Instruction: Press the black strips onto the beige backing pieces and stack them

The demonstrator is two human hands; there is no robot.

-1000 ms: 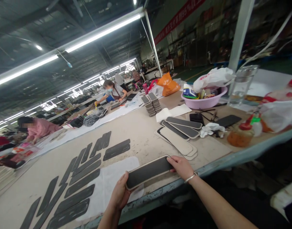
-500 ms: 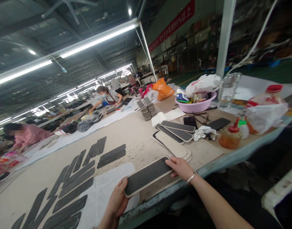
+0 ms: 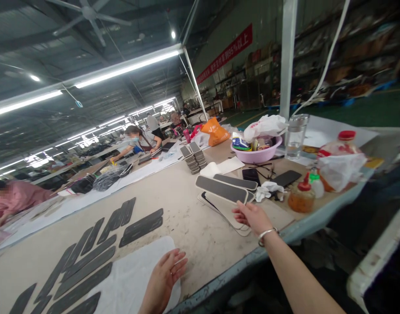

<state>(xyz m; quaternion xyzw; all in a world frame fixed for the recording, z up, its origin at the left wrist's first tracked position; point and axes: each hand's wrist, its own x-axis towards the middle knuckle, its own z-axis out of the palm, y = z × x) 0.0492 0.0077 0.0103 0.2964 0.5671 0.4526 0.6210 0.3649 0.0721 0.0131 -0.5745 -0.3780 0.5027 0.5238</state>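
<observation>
My right hand (image 3: 254, 216) pinches the near right end of an oblong dark panel with a cream edge (image 3: 221, 188). That panel is over a small pile of similar pieces, one of them a dark panel (image 3: 235, 181) just behind it. Whether the held panel rests on the pile, I cannot tell. Below the panel, cream pieces (image 3: 216, 207) of the same shape stick out. My left hand (image 3: 167, 277) is empty, its fingers loosely apart, above a white sheet (image 3: 137, 266) on the table.
Several dark strips (image 3: 88, 261) lie in rows on the left of the table (image 3: 173, 196). Farther back are stacked panels (image 3: 193, 159) and a pink basin (image 3: 257, 152). A bottle of amber liquid (image 3: 301, 196) and a glass (image 3: 296, 137) stand right. Co-workers sit across the table.
The panel both hands held near the front edge has moved away to the pile in my right hand. My left hand has let go of it and opened. The view has shifted slightly.
</observation>
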